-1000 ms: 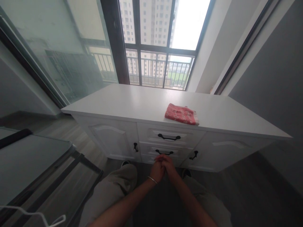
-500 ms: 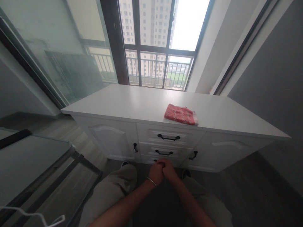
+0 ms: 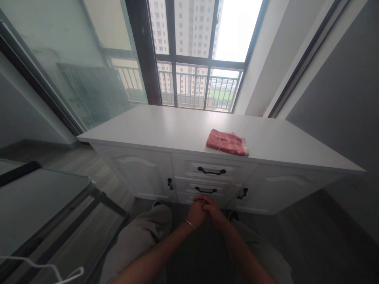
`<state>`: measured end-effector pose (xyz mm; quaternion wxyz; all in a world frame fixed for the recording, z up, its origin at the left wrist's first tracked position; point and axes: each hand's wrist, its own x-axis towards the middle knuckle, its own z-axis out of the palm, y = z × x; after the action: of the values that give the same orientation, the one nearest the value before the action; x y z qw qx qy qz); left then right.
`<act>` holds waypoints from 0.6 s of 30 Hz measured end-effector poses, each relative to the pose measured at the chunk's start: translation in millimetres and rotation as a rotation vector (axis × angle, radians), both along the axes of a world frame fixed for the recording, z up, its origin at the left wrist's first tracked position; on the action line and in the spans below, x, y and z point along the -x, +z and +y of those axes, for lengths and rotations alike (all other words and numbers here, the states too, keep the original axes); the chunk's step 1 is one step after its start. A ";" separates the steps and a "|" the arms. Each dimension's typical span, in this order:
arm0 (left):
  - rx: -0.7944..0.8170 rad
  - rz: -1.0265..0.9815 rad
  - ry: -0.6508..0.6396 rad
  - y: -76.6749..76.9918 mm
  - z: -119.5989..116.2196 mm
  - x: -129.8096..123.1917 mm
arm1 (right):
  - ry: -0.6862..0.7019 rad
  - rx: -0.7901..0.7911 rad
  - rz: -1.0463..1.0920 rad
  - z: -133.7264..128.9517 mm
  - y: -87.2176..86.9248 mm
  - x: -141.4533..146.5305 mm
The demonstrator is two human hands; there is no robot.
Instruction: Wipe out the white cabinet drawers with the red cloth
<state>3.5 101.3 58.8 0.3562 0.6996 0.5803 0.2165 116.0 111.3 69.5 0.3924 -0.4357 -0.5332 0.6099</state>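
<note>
My left hand (image 3: 197, 212), with a thin bracelet at the wrist, and my right hand (image 3: 213, 210) are clasped together low in front of me. Their fingers are closed against each other, and nothing shows in them. Just beyond them is the drawer front of a white cabinet (image 3: 118, 130). A black drawer handle (image 3: 205, 190) sits right above my fingers, and another black handle (image 3: 211, 171) is higher up. On the cabinet top, near its front edge, lies a folded red towel (image 3: 226, 142) with a pale pattern and a whitish edge.
At lower left stands a dark metal frame with a pale panel (image 3: 38, 205), and a white cable (image 3: 44, 265) crosses the corner. Behind the cabinet are a glass door (image 3: 71, 39) and a window with a railing (image 3: 189, 85). A grey wall (image 3: 340, 98) rises at right.
My clasped hands have risen very slightly, and the fingers have shifted a little against each other. The towel stays where it was on the cabinet; the view moved barely.
</note>
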 end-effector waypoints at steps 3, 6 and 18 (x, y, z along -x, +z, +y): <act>0.021 -0.032 -0.011 4.5 -0.1 -0.1 | -0.011 0.014 0.013 -0.4 1.0 -1.1; 0.031 -0.024 -0.014 8.3 -0.2 -0.1 | -0.002 0.008 0.023 0.4 0.3 -1.5; -0.023 0.059 -0.059 -8.4 -6.5 -1.6 | -0.013 -0.019 -0.224 -3.7 -11.1 1.5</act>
<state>5.1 94.8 50.5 0.3371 0.7267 0.5671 0.1916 114.6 107.7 58.4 0.3382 -0.5008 -0.5767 0.5498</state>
